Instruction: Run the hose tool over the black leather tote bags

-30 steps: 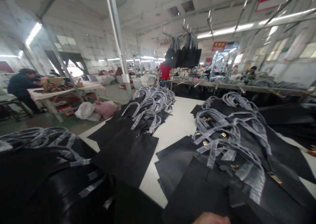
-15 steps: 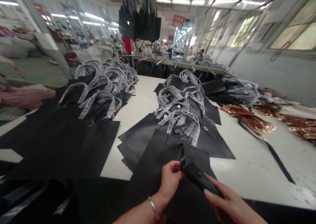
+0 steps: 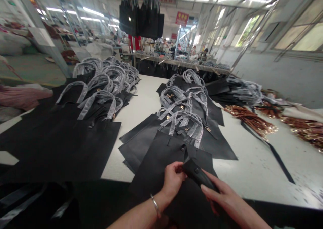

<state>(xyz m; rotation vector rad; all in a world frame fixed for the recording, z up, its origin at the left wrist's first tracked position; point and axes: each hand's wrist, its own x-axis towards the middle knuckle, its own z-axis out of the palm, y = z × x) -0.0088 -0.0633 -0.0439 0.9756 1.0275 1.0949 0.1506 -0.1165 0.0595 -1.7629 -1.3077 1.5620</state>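
A flat black leather panel (image 3: 156, 165) lies at the near table edge, with a slit and a small dark fitting near its top. My left hand (image 3: 174, 176), a bracelet on its wrist, is closed at the panel's upper middle; what its fingertips pinch is too small to make out. My right hand (image 3: 217, 192) is wrapped round a folded black leather piece (image 3: 198, 175), whose far end meets my left fingertips. Just beyond lie black panels with plastic-wrapped handles (image 3: 186, 121) and gold-coloured clasps.
More black panels (image 3: 63, 144) with wrapped handles cover the left of the white table (image 3: 252, 175). Brown straps (image 3: 252, 119) and a black strap (image 3: 280, 158) lie right. Black bags (image 3: 141, 20) hang beyond; people sit farther back.
The folded black piece and my right hand have moved slightly left, closer to my left hand. The whole view has shifted a little.
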